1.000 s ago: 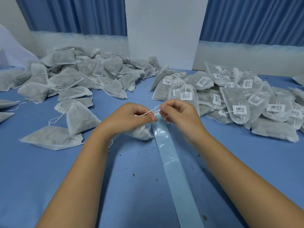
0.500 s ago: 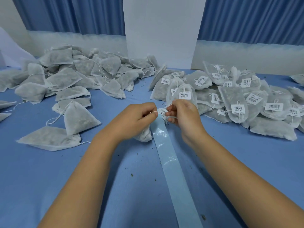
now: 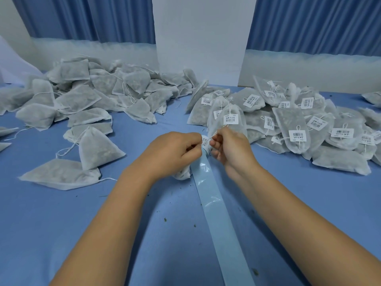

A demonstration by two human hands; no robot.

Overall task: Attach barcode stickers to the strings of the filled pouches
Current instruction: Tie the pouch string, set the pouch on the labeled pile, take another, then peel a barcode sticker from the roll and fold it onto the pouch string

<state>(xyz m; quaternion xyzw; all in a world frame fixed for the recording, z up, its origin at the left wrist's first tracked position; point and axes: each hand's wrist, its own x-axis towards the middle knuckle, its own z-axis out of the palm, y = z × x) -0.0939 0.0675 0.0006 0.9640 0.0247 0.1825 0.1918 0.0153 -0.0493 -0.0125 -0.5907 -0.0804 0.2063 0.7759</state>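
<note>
A blue table (image 3: 61,234) is stretching across the whole lower view, carrying scattered dark crumbs. Nearest the camera, a glossy pale-blue backing strip (image 3: 218,213) is lying flat on it, running from the bottom edge up toward the hands. Two bare forearms are reaching in on either side of that strip.

The left hand (image 3: 173,150) is curling its fingers and pinching a thin white string (image 3: 196,145) between thumb and forefinger. The right hand (image 3: 231,147) is facing it, fingers curled, pinching a small barcode sticker (image 3: 205,142). The sticker is sitting between the two hands, just above the strip's far end (whether it is already folded around the string, I cannot tell). A filled pouch (image 3: 182,174) is showing beneath the left hand, mostly hidden by it, just beside the strip's left edge.

Farther back on the left, a heap of unlabelled pouches (image 3: 99,93) is sprawling over the table, strings trailing loose. On the right, a heap of labelled pouches (image 3: 288,120) is lying with white barcode tags facing up. Behind both heaps, a white panel (image 3: 198,38) is standing between blue curtains (image 3: 309,21).
</note>
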